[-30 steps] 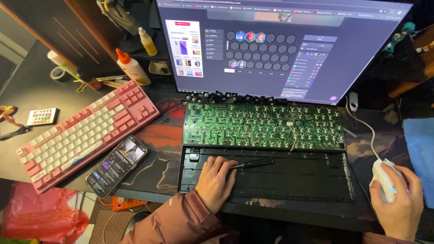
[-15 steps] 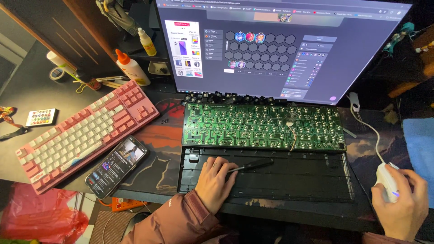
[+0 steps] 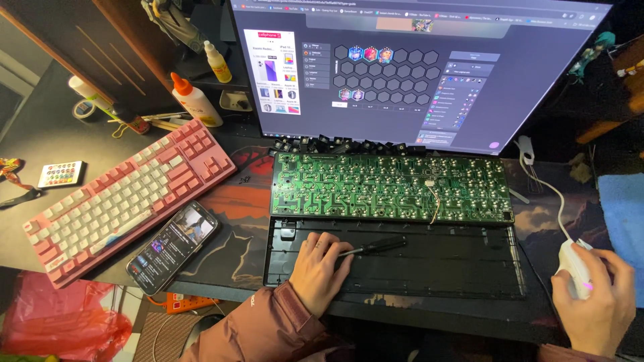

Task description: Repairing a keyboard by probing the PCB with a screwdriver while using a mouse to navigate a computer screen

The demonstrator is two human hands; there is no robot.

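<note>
Little changes in the last second; the right hand [image 3: 594, 302] shifts slightly on the white computer mouse [image 3: 575, 267], right of the empty black plastic keyboard case [image 3: 436, 265], fingers curled over it; the left hand [image 3: 318, 268] stays flat inside, fingers loosely spread, pinning a slim black screwdriver [image 3: 372, 247]; the green circuit board [image 3: 389, 188] lies just behind.

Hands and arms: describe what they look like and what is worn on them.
Both hands are bare, with no gloves. The left hand comes out of a puffy maroon jacket sleeve with a ribbed cuff. The right hand shows only a sliver of similar sleeve at the frame's bottom edge.
</note>
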